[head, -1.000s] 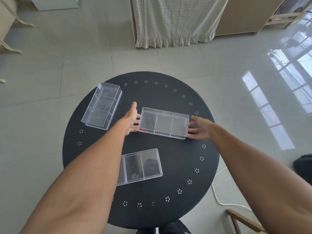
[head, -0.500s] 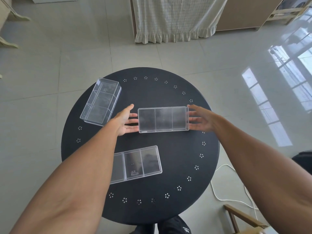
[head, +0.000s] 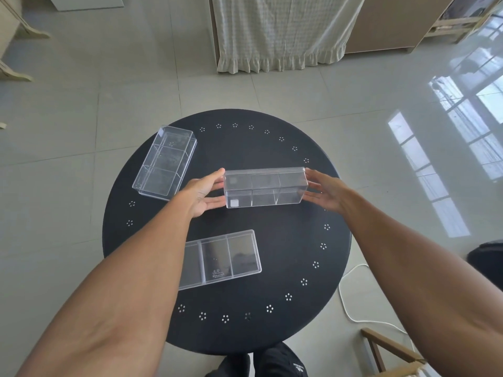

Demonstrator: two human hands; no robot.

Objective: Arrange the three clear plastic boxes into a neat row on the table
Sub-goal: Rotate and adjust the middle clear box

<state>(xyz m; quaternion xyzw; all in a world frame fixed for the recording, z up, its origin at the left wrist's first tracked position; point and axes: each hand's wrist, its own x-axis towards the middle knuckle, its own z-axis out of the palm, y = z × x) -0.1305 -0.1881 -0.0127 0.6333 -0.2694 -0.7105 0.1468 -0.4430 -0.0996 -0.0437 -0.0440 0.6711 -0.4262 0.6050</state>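
Three clear plastic boxes with dividers are on or over a round black table (head: 285, 240). The middle box (head: 265, 187) is tipped up so its side faces me, held between my left hand (head: 202, 194) at its left end and my right hand (head: 324, 191) at its right end. A second box (head: 166, 161) lies at the back left, angled away. The third box (head: 223, 257) lies flat near me, its left end hidden behind my left forearm.
The table has a ring of small flower-shaped holes near its rim. A white cable (head: 353, 295) runs on the tiled floor at the right, by a wooden chair corner (head: 392, 346). A curtained cabinet (head: 280, 31) stands beyond the table. My shoes show below the table.
Both hands closed in on the ends of the middle box, straightened it, and have now lifted and tilted it so its side faces me. The other two boxes stayed put.
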